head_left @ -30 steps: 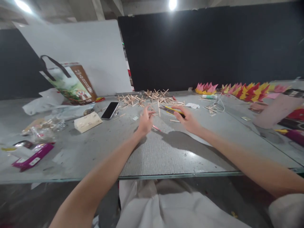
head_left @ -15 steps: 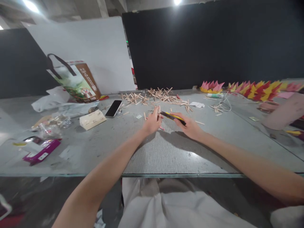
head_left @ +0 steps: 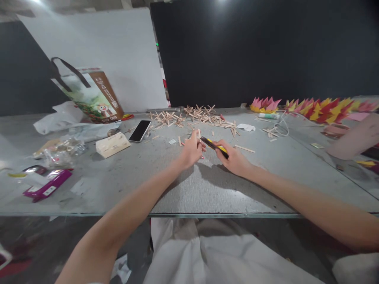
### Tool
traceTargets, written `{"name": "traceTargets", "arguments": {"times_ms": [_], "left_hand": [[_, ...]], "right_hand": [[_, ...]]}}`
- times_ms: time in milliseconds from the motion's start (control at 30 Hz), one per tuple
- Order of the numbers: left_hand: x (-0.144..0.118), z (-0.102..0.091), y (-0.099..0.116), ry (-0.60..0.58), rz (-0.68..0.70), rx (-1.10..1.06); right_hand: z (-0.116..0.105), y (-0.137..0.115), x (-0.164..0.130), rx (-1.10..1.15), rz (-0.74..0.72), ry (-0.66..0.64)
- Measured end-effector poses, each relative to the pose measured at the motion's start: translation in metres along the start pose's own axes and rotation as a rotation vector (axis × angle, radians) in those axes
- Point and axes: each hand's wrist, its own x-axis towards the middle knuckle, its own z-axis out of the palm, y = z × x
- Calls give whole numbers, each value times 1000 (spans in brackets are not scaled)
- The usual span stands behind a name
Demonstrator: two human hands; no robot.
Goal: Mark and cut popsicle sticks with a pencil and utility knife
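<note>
Right hand [head_left: 233,157] grips the yellow-black utility knife [head_left: 214,145] by its rigid handle; left hand [head_left: 192,150] pinches a light, brittle wooden stick [head_left: 199,134] upright above the worktop [head_left: 124,185]

Left hand [head_left: 191,152] closed in, apparently pinching stick [head_left: 199,135] (blurry), knife [head_left: 214,145] tip nearer

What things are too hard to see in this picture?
Head view only:
- Stick in the left hand: mostly covered by fingers.
- Yellow-and-black cutter in the right hand: blade too small to tell.
- Bag print: blurred.
- Pink panel: cut off by right edge.
</note>
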Motion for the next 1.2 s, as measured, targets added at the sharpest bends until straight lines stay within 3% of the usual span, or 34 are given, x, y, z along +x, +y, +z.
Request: {"name": "traceTargets", "arguments": {"times_ms": [167, 467, 700, 933, 1200], "left_hand": [[1, -4, -11, -52, 111, 211], [-1, 0, -1, -13, 69, 81], [-1, -6, -13, -98, 159, 335], [-2, -3, -7, -9, 125, 138], [-6, -10, -4, -62, 223, 258]], "right_hand": [[-8, -2, 0, 4, 18, -47], [-1, -9, -3, 38, 27, 21], [-14, -9, 2, 31, 46, -50], [-3, -5, -6, 39, 3, 18], [-13, -8, -4, -2, -18, -5]]}}
